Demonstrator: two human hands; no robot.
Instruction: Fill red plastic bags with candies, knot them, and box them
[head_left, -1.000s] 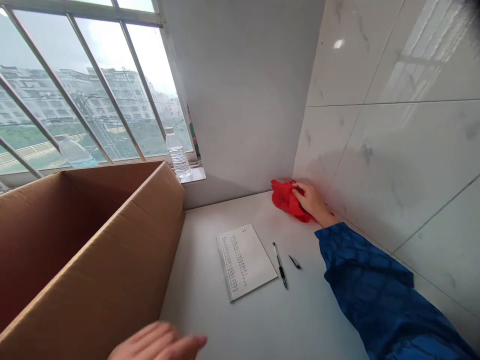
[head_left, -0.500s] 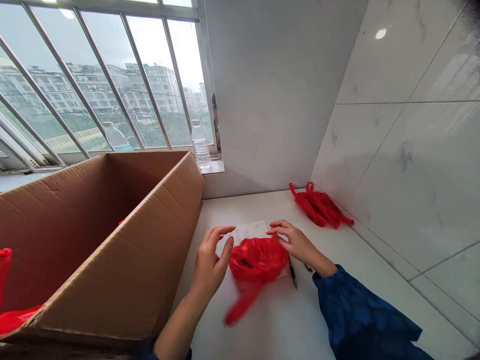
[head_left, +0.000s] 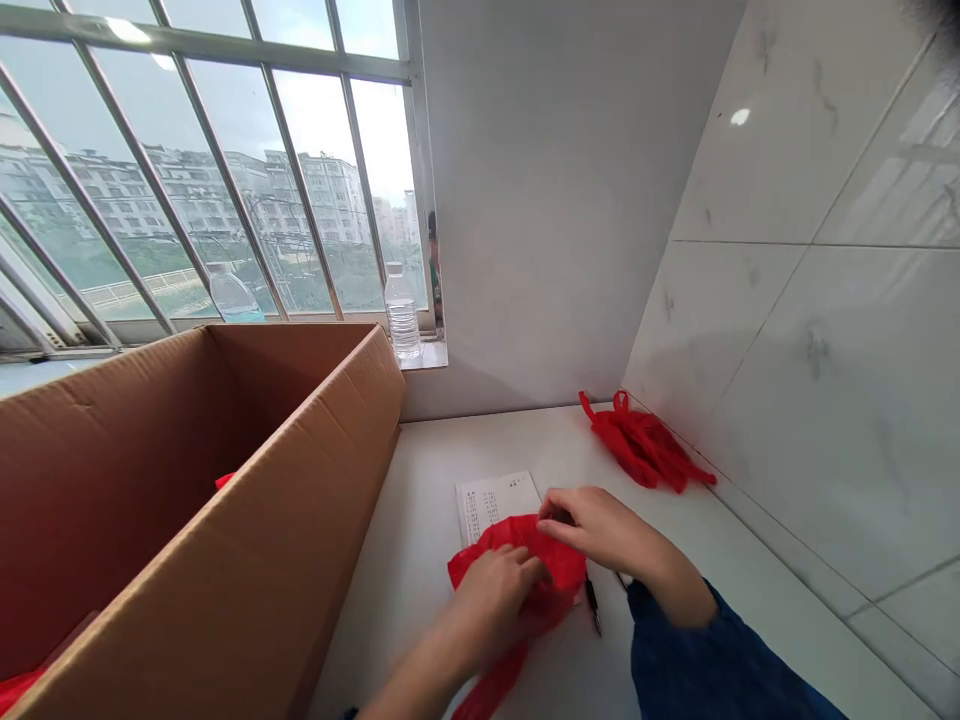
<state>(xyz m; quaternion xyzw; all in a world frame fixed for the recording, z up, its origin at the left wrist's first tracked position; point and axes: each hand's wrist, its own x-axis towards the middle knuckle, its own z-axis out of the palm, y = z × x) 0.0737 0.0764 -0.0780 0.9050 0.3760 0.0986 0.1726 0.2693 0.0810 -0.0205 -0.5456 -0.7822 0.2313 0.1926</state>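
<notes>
A crumpled red plastic bag (head_left: 517, 545) lies on the white counter over the near end of a printed sheet of paper (head_left: 495, 500). My left hand (head_left: 495, 595) is closed on the bag's near side, fingers pinching the plastic. My right hand (head_left: 607, 530), in a blue sleeve, pinches the bag's top right edge. A pile of more red bags (head_left: 641, 445) lies by the tiled wall, apart from both hands. A black pen (head_left: 592, 605) pokes out just under my right wrist.
A big open cardboard box (head_left: 225, 560) fills the left, with red plastic showing inside. Two water bottles (head_left: 403, 315) stand on the window sill behind it. The white counter (head_left: 427, 520) runs to the tiled wall on the right.
My right hand brought one red bag from the wall pile to the paper. My left hand came up and both now grip the bag. The view shifted slightly.
</notes>
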